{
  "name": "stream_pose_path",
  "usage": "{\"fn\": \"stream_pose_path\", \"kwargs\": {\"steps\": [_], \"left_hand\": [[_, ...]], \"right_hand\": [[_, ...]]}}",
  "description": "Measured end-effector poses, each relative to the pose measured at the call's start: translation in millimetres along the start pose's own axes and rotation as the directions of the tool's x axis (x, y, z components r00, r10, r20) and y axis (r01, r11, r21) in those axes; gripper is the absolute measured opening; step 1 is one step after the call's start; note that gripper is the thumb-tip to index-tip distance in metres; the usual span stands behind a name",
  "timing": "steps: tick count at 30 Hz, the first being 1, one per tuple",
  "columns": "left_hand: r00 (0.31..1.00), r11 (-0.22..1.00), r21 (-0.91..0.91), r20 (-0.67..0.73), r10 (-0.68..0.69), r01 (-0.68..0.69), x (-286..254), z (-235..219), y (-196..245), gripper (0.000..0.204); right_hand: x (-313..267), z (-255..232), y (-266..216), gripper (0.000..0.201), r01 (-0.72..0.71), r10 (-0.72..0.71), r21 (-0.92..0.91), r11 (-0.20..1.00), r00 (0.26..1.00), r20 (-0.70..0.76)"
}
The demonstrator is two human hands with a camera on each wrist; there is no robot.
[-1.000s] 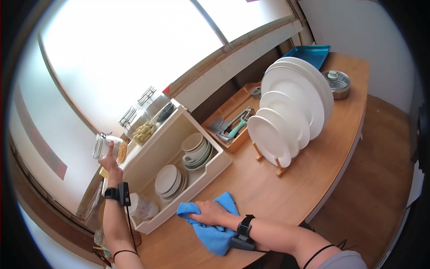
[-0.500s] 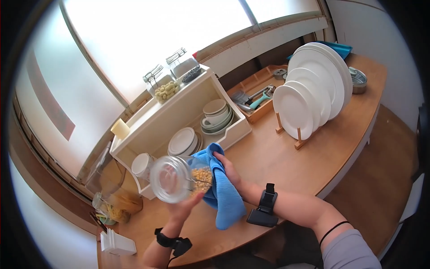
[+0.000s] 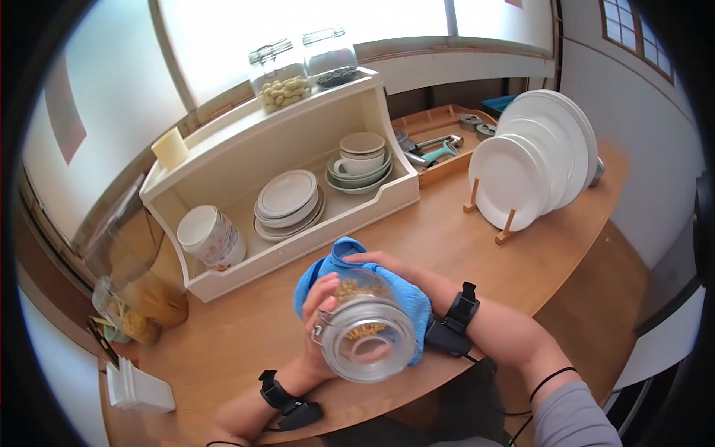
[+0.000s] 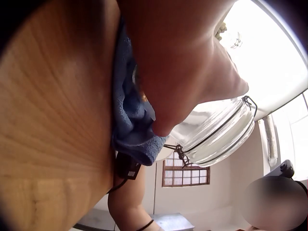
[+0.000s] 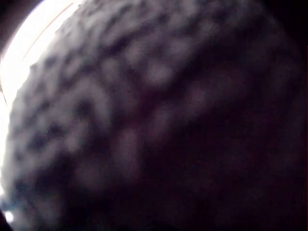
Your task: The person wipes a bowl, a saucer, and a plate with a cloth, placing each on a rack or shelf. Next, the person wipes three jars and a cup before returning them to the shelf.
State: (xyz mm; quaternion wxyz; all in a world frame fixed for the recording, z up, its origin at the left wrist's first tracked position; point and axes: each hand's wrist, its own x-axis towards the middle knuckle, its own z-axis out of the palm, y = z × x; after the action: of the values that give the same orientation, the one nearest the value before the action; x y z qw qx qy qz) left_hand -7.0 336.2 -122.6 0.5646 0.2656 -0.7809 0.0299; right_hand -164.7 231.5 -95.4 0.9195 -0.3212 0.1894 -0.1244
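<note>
Over the front of the table, my left hand [image 3: 319,328] grips a clip-top glass jar [image 3: 369,341] with yellow corn kernels inside. The jar is tilted, its lid facing toward me. A blue cloth [image 3: 414,302] is bunched behind and along the jar's right side. My right hand [image 3: 391,262] holds this cloth against the glass, its palm partly hidden by cloth and jar. In the left wrist view the lid's wire clasp [image 4: 180,153] shows beyond my fingers. Dark, blurred fabric [image 5: 96,106] fills the right wrist view.
A cream shelf [image 3: 298,249] holds bowls, plates and cups. On its top stand two clip-top jars [image 3: 281,86] and a yellow cup [image 3: 170,147]. White plates [image 3: 506,182] stand in a wooden rack at right, near a utensil tray [image 3: 447,170]. White containers [image 3: 138,386] are at left.
My left hand has brought the jar from the shelf top to the front of the table. My right hand has lifted the cloth off the table onto the jar, which has turned lid toward me.
</note>
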Motion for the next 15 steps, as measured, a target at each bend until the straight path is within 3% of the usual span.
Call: {"fn": "stream_pose_path", "kwargs": {"steps": [2, 4, 6, 7, 8, 10, 11, 12, 14, 15], "left_hand": [[0.998, 0.99, -0.143, 0.064, 0.008, 0.001, 0.7, 0.4, 4.2, 0.102], [0.998, 0.974, -0.227, 0.06, -0.003, 0.017, -5.9, 5.5, 3.9, 0.103], [0.991, 0.915, -0.384, 0.08, -0.104, 0.127, -12.7, 10.4, 3.7, 0.106], [0.987, 0.891, -0.425, 0.102, -0.128, 0.159, -12.8, 6.1, 1.2, 0.109], [0.987, 0.889, -0.429, 0.094, -0.131, 0.159, -9.3, 1.7, 1.9, 0.109], [0.911, 0.817, -0.404, 0.211, -0.354, 0.411, -3.0, -9.6, 6.1, 0.109], [0.889, 0.838, -0.304, 0.225, -0.398, 0.453, -6.7, -13.6, 6.3, 0.109], [0.888, 0.862, -0.211, 0.1, -0.45, 0.461, -1.4, -12.3, 10.2, 0.104], [0.814, 0.783, -0.307, -0.043, -0.58, 0.541, -1.0, -10.7, -6.4, 0.099], [0.722, 0.66, -0.512, -0.106, -0.684, 0.55, 0.3, -4.5, -16.0, 0.081]], "right_hand": [[1.0, 1.5, -1.1, 0.025, -0.047, 0.047, 0.02, 0.999, 0.999, 0.023], [15.7, -19.5, 3.7, 0.025, 0.005, -0.004, -0.04, 0.999, 0.999, 0.04], [6.0, -7.9, 2.5, 0.028, -0.022, 0.025, -0.039, 0.999, 0.997, 0.067], [-0.1, 1.9, 3.0, 0.029, 0.038, -0.038, 0.005, 0.999, 0.998, 0.045], [-2.7, 6.7, 3.9, 0.031, 0.098, -0.099, 0.048, 0.994, 0.995, 0.022], [5.1, -2.0, 8.0, 0.037, 0.091, -0.094, 0.099, 0.991, 0.995, 0.025], [3.1, 7.8, 6.5, 0.039, 0.198, -0.198, 0.114, 0.974, 0.98, -0.008], [2.7, 14.0, 5.3, 0.041, 0.305, -0.302, 0.124, 0.944, 0.952, -0.041], [8.3, 10.0, 8.3, 0.039, 0.357, -0.362, 0.155, 0.921, 0.932, 0.003], [12.8, 5.2, 11.8, 0.037, 0.511, -0.508, 0.002, 0.86, 0.857, -0.088]]}}
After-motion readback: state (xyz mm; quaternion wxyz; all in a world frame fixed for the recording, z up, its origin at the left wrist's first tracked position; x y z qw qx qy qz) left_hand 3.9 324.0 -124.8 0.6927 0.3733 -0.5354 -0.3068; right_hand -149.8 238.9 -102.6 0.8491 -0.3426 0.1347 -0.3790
